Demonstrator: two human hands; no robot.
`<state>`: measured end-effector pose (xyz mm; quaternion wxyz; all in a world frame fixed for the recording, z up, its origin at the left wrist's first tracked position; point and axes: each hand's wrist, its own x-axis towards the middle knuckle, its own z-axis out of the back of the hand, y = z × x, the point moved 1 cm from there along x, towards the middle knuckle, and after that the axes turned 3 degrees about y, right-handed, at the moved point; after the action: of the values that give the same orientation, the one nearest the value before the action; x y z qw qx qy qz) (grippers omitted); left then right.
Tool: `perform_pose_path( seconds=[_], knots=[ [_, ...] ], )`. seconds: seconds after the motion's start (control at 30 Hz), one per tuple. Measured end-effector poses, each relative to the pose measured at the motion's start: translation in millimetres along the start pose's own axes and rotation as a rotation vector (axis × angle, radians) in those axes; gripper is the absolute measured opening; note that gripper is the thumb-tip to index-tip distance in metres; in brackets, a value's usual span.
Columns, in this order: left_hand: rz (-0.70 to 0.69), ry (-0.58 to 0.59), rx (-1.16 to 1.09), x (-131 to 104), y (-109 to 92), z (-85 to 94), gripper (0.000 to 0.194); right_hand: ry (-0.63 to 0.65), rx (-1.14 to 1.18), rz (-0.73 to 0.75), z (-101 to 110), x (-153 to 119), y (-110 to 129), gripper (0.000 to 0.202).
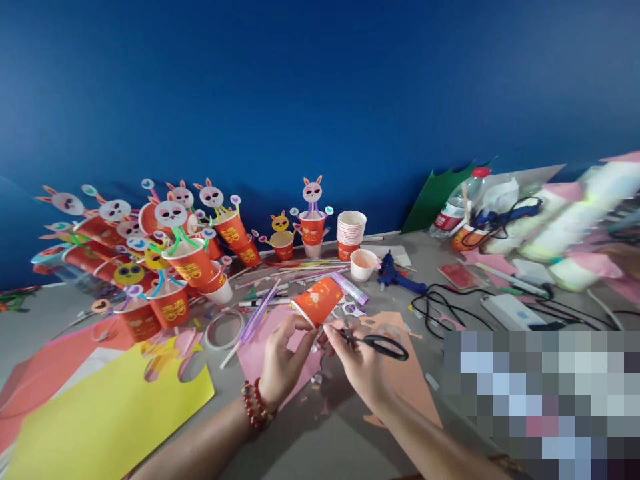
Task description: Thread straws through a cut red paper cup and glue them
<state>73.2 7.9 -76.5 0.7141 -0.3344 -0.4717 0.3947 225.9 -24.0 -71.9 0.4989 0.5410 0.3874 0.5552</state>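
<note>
An orange paper cup (pixel 318 301) lies on its side in the middle, just beyond the fingertips. My left hand (pixel 286 353) has its fingers pinched beside the cup's rim; what they hold is too small to make out. My right hand (pixel 356 353) is closed close by, with black-handled scissors (pixel 386 347) held in it, the handle loops sticking out to the right. The fingertips of both hands nearly meet. Beneath them is a pink paper sheet (pixel 253 350), and a peach paper sheet (pixel 400 380) lies under the right side.
Cups with animal faces (pixel 187 263) crowd the left. A cup stack (pixel 351 233) stands at the back. A blue glue gun (pixel 397 275), black cables and a bottle (pixel 453 210) are on the right. Yellow paper (pixel 120 407) covers the front left, near a tape roll (pixel 225 329).
</note>
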Motion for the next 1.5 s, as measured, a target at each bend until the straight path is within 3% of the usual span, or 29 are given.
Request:
perform_pose_path(
  seconds=[0.13,0.27,0.4,0.57,0.67,0.97,1.1,1.33,1.5],
  knots=[
    [0.164,0.050,-0.330,6.0,-6.7,1.5,0.018,-0.011,-0.278,0.237,2.7,0.3,5.4,0.023],
    [0.243,-0.024,-0.506,3.3,-6.2,-3.2,0.017,-0.045,-0.350,0.367,2.5,-0.4,5.8,0.021],
    [0.273,-0.112,-0.621,-5.2,-2.7,-11.3,0.018,-0.054,-0.233,0.282,0.5,-4.9,-3.3,0.017],
    [0.320,-0.113,-0.689,-13.1,2.2,-19.0,0.017,-0.034,0.061,0.028,-6.1,-6.0,-8.7,0.022],
    [0.330,-0.114,-0.706,-15.2,3.7,-20.8,0.016,-0.036,0.145,-0.051,-7.1,-4.3,-6.5,0.026],
    [0.451,-0.094,-1.048,-3.6,-5.0,-14.3,0.025,0.001,-0.203,0.251,4.9,-5.4,3.0,0.020],
    [0.494,-0.034,-1.150,-3.0,-8.5,-15.6,0.022,-0.039,-0.205,0.221,5.3,-4.3,4.6,0.022],
    [0.484,0.019,-1.169,-7.8,-0.1,-21.4,0.015,-0.067,0.044,0.085,0.9,-2.5,-1.5,0.024],
    [0.514,-0.008,-1.204,-6.6,2.0,-21.6,0.018,-0.047,-0.154,0.199,5.1,-0.8,-0.2,0.018]
  ],
)
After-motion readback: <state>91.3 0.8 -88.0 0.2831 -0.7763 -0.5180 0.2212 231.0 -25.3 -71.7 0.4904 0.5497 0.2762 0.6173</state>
